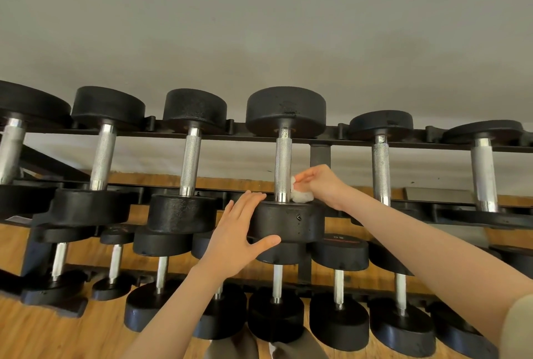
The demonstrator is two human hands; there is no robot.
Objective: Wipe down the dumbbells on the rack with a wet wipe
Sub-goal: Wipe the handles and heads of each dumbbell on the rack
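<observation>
On the rack's [320, 153] upper tier, the dumbbell [284, 168] was steadied by the flat, spread left hand [240, 240]; the soft wet wipe [300, 195] was pinched by the right hand [323, 185] against its handle. Heavy, rigid; best left seated.

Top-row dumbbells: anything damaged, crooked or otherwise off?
Nothing is crooked. The dumbbell being wiped has a small chip or mark on its near head's side and scuffing on its far head. The right hand holds the wipe by the handle; the left hand steadies the head.
</observation>
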